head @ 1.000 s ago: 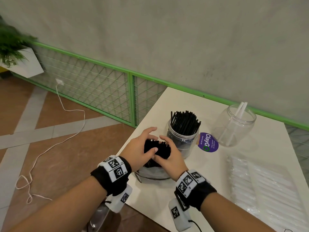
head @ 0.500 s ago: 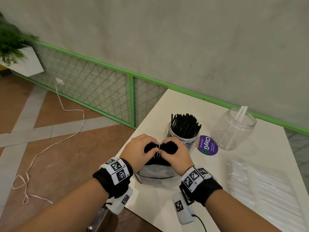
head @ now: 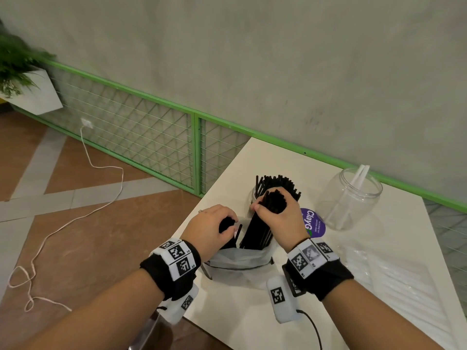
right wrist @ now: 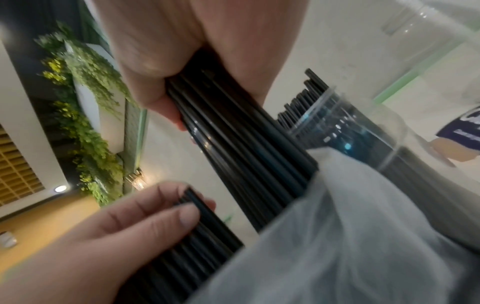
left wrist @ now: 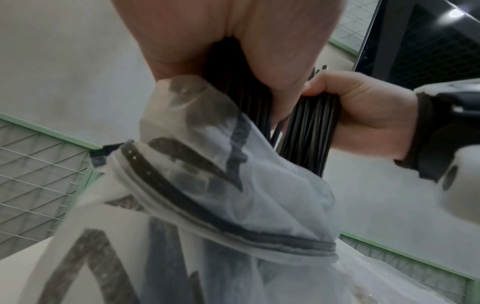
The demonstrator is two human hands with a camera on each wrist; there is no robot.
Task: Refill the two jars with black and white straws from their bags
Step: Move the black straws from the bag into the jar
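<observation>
A translucent bag (head: 240, 258) of black straws stands at the table's near left corner. My right hand (head: 278, 213) grips a thick bundle of black straws (head: 260, 231), raised partly out of the bag and leaning toward the jar of black straws (head: 278, 185) just behind. My left hand (head: 214, 226) grips the remaining black straws (left wrist: 233, 82) at the bag's mouth. A clear jar (head: 350, 198) holding two white straws stands to the right. The flat bag of white straws (head: 404, 281) lies at the right.
A purple round lid (head: 314, 223) lies between the two jars. The white table (head: 240, 311) ends close to my wrists; beyond its left edge are a tiled floor, a white cable (head: 75, 218) and a green mesh fence (head: 151, 137). A planter (head: 22, 79) hangs far left.
The bunch of black straws has been split in two. My right hand has lifted its share up and toward the black straw jar, while my left hand stays low on the rest.
</observation>
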